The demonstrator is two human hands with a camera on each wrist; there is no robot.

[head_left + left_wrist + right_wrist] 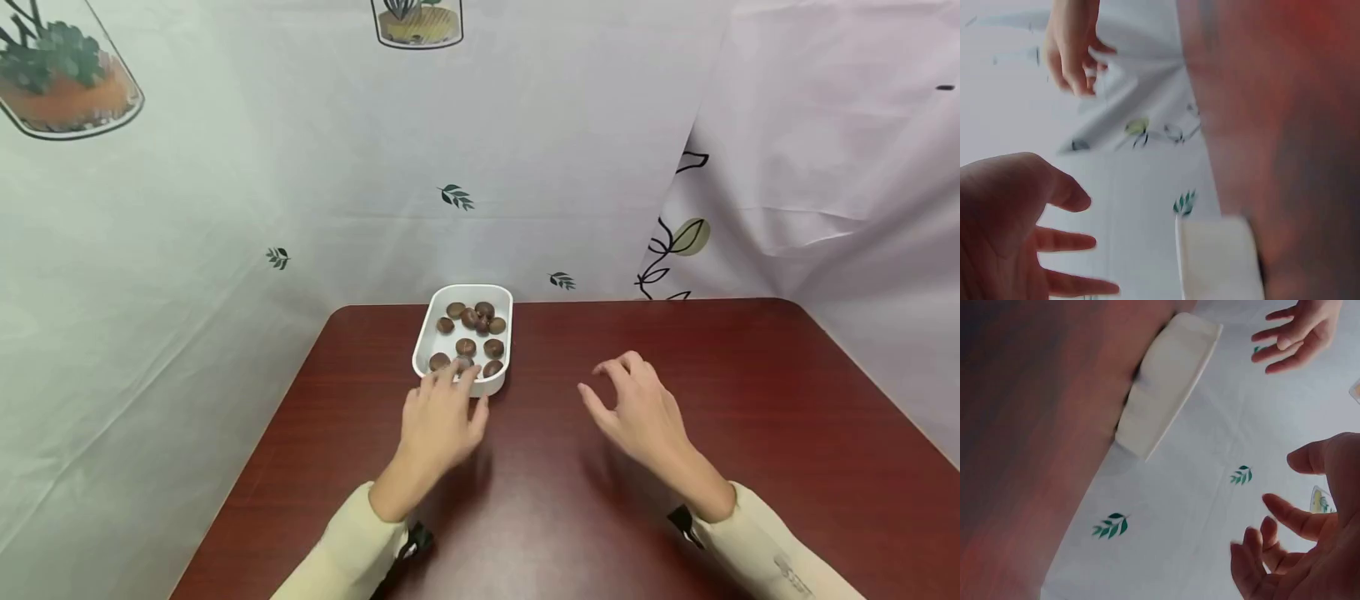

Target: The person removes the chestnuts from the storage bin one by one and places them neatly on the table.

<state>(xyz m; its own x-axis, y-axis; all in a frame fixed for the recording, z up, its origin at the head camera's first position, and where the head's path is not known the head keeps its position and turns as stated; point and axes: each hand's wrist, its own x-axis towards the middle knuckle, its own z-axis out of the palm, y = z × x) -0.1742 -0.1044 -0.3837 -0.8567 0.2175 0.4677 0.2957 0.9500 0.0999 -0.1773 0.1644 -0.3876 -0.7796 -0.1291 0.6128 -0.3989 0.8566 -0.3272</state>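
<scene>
A white rectangular tray [422, 350] stands at the far side of the table, holding several brown chestnuts [466, 347]. My left hand [442, 421] hovers at the tray's near edge, its fingertips overlapping the rim in the head view. Its fingers are loosely spread and grip nothing; in the left wrist view the thumb and fingers [1069, 242] stand apart beside the tray's wall [1219, 256]. To the right of the tray my right hand [645, 412] hangs above the table, fingers relaxed and slightly bent. The right wrist view shows that hand's palm [1329, 550] holding nothing.
The dark red-brown wooden table [555, 500] has rounded far corners. Pale cloth [525, 150] with printed leaves and plant jars hangs right behind it and along the sides. A black strap [416, 542] shows under the left sleeve's cuff.
</scene>
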